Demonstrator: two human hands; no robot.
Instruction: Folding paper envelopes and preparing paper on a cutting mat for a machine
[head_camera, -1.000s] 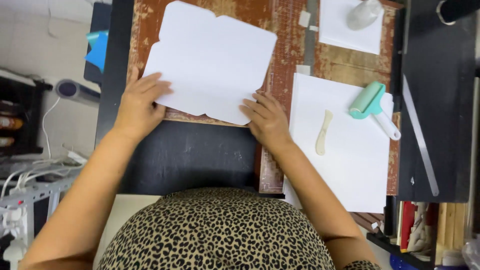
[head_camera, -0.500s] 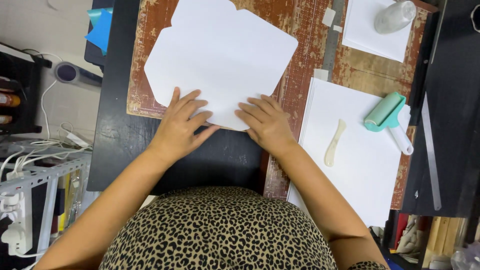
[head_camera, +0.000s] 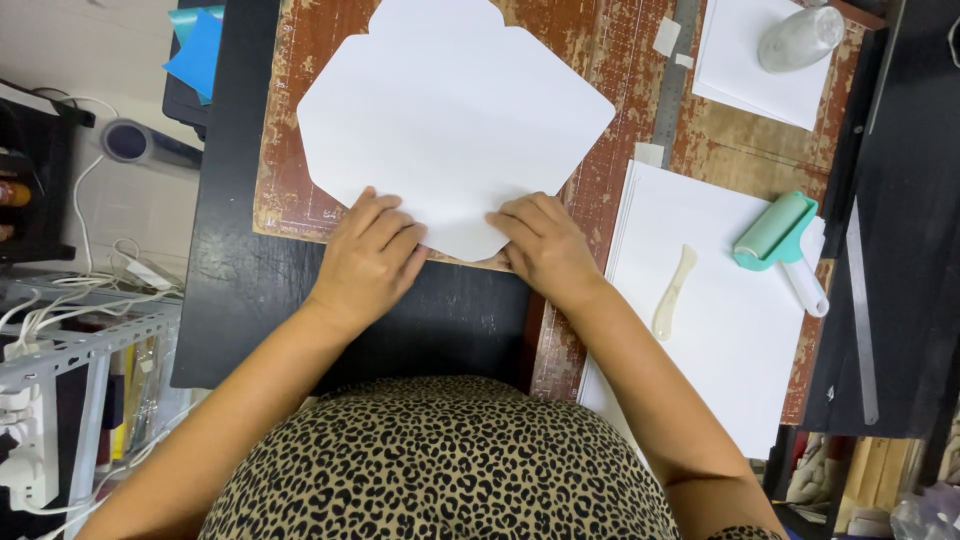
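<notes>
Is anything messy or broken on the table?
Nothing is spilled or broken. The brown cutting mat looks badly worn and scuffed. The left hand and right hand press the near edge of a white cut-out sheet, which lies turned at an angle to the mat.

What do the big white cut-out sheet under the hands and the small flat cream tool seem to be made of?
White cut-out sheet: probably paper or thin card, matte, lying flat with clean cut edges. Cream flat tool: looks like plastic or bone, smooth and slightly glossy; which one cannot be told.
</notes>
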